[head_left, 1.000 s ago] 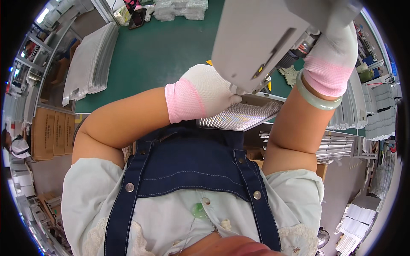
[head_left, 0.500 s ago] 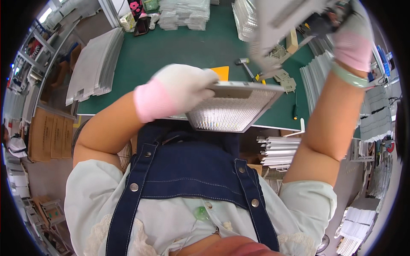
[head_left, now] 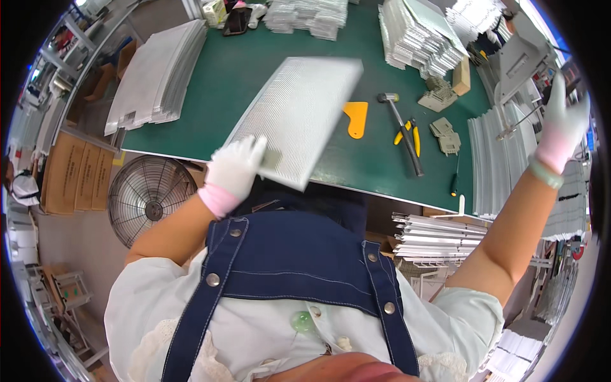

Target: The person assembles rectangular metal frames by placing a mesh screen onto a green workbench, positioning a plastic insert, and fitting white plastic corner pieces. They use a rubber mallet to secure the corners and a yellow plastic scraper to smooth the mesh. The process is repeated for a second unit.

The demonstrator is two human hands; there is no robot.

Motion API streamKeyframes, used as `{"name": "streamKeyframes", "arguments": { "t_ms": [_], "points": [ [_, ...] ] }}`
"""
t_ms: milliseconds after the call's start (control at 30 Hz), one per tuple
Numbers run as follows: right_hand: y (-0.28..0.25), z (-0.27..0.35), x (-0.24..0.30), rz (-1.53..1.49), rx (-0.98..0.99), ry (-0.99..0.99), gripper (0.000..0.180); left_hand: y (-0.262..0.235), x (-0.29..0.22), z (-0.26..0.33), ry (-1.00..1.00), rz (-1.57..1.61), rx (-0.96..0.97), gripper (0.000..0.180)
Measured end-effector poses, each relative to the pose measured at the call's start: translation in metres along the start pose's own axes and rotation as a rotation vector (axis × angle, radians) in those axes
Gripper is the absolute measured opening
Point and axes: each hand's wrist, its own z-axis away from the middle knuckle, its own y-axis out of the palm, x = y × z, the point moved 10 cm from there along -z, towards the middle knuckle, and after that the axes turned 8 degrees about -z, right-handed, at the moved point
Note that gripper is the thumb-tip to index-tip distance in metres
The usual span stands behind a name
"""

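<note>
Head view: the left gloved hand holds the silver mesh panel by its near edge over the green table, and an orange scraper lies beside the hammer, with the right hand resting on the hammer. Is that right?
Not quite. In the head view the right hand is nowhere near the hammer: it is raised far off to the right, away from the green table. The rest stands: the left hand holds the silver mesh panel, and the orange scraper lies beside the hammer.

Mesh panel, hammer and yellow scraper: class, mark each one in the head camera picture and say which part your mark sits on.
mesh panel (head_left: 305, 108), head view, middle of its ribbed face
hammer (head_left: 405, 134), head view, midway along the dark handle
yellow scraper (head_left: 356, 118), head view, centre of the flat blade
</note>
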Motion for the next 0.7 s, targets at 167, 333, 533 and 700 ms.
{"name": "streamKeyframes", "arguments": {
  "t_ms": [167, 333, 533, 700],
  "points": [
    [0.091, 0.195, 0.045, -0.015, 0.641, 0.139, 0.030, 0.045, -0.014, 0.023, 0.006, -0.034, 0.093, 0.062],
    [0.157, 0.370, -0.001, 0.246, 1.260, 0.584, 0.052, 0.021, -0.051, 0.007, 0.334, 0.258, -0.124, 0.071],
    [0.187, 0.354, -0.005, -0.207, 1.172, 0.799, 0.043, -0.016, -0.008, -0.008, 0.251, 0.701, -0.341, 0.053],
    [0.205, 0.276, 0.073, -0.801, 0.908, 1.082, 0.034, -0.091, 0.000, -0.018, 0.281, 0.786, -0.590, 0.061]
  ]
}}
